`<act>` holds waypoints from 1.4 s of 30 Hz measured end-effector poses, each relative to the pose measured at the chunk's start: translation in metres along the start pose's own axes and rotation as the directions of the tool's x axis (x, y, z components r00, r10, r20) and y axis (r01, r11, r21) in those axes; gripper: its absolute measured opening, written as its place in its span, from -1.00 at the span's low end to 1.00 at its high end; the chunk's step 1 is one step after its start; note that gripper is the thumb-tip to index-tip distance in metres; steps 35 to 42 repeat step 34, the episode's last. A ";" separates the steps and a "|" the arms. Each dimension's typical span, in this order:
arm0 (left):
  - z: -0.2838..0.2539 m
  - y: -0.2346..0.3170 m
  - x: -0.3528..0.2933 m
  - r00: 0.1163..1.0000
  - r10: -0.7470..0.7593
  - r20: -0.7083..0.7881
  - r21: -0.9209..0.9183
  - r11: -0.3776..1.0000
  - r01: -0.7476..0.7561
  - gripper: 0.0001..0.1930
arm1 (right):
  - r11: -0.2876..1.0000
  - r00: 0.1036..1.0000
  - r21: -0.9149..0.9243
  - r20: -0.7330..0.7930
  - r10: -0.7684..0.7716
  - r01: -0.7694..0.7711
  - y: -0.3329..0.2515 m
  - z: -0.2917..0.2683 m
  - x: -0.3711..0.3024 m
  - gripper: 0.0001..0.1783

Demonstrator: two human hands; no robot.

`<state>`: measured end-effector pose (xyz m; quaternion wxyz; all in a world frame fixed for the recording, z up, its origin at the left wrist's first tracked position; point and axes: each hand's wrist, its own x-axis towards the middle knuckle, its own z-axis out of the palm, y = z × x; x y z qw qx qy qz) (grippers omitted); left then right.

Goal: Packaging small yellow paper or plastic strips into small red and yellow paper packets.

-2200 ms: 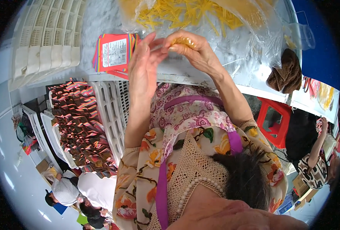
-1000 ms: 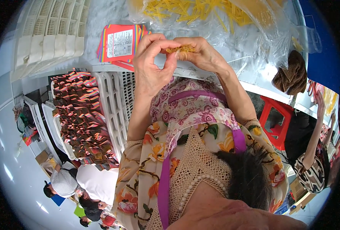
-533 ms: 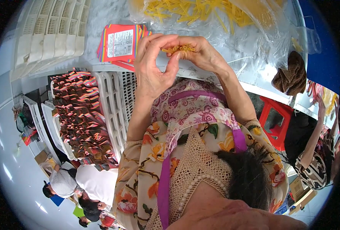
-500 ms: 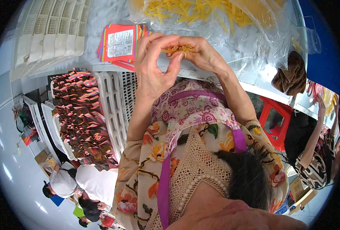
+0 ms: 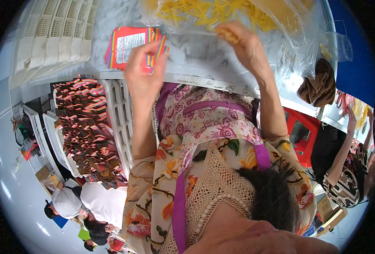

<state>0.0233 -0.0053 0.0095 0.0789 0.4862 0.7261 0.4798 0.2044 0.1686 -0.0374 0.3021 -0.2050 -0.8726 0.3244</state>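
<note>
My left hand (image 5: 145, 74) is at the right side of a stack of red cards or flat packets (image 5: 122, 46) with rainbow-striped edges and a white printed panel. Its thumb and fingers are apart, with striped edges showing between them; whether they touch a packet is hard to tell. My right hand (image 5: 249, 46) is closed around a small bundle of thin yellow sticks (image 5: 229, 36), raised over the table. Just beyond it, many loose yellow sticks (image 5: 213, 12) lie in a heap on clear plastic.
White plastic baskets (image 5: 58, 34) stand at the far left. Below them a white crate (image 5: 120, 114) holds rows of dark, rainbow-edged packets (image 5: 88, 131). A brown cloth (image 5: 318, 84) lies at the table's right edge, near a red stool (image 5: 299, 135). Other people are nearby.
My hands have separated. The left has dropped away from the sticks to the packet stack, while the right has carried the bundle right and farther from me, toward the heap.
</note>
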 end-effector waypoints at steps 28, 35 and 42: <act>-0.011 -0.058 0.000 0.999 -0.021 0.049 0.671 0.741 -0.017 -0.70 | 0.844 0.907 -0.513 0.262 0.331 -0.159 0.030 0.027 0.066 -0.72; -0.014 -0.067 -0.004 0.996 -0.051 0.074 0.655 0.756 -0.010 -0.67 | 0.770 0.987 -0.632 0.162 0.019 0.089 0.046 0.078 0.073 -0.61; -0.014 -0.067 -0.004 0.996 -0.051 0.074 0.655 0.756 -0.010 -0.67 | 0.770 0.987 -0.632 0.162 0.019 0.089 0.046 0.078 0.073 -0.61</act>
